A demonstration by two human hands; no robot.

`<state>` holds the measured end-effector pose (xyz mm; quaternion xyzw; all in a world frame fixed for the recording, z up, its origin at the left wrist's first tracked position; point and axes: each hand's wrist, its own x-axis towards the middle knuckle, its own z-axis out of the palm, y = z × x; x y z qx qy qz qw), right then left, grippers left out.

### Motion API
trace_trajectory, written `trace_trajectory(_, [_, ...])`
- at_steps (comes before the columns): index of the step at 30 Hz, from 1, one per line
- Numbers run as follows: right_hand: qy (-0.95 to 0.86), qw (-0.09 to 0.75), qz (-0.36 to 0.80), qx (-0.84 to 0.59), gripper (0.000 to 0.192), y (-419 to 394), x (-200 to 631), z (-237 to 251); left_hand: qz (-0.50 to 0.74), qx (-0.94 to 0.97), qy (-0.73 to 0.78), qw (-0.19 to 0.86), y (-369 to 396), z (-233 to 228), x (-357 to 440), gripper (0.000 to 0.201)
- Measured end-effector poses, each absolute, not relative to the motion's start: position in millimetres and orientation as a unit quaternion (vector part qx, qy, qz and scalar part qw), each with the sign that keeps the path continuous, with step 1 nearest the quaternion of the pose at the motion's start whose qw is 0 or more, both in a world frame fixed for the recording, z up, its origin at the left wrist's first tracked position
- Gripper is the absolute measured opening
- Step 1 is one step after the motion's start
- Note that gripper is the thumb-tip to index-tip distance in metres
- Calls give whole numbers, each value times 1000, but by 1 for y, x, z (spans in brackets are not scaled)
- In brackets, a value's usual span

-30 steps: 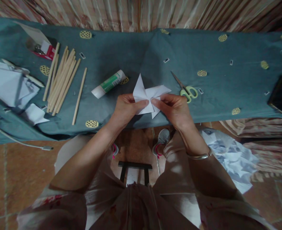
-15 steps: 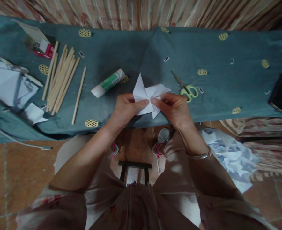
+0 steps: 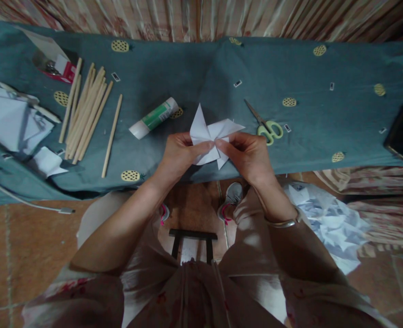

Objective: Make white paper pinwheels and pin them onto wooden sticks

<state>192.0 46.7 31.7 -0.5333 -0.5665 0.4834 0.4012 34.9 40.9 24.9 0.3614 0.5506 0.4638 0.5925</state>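
Single head-worn view, from above the wearer's torso (image 3: 194, 298), facing forward and steeply down. Fairly near: left hand (image 3: 180, 152) and right hand (image 3: 252, 156) mid-frame, cloth-covered table (image 3: 324, 120) spanning full width, curtain (image 3: 184, 20) along top, tiled floor (image 3: 40, 255) below.

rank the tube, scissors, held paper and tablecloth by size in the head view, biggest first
1. Tablecloth
2. Held paper, partly covered
3. Tube and scissors: alike in length, too close to rank
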Motion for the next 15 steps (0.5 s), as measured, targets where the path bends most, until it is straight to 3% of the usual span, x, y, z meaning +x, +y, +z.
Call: trace_trajectory(15, [-542,408,512,-527,33,48,193,35,483,332,535,609,42,22,34,10])
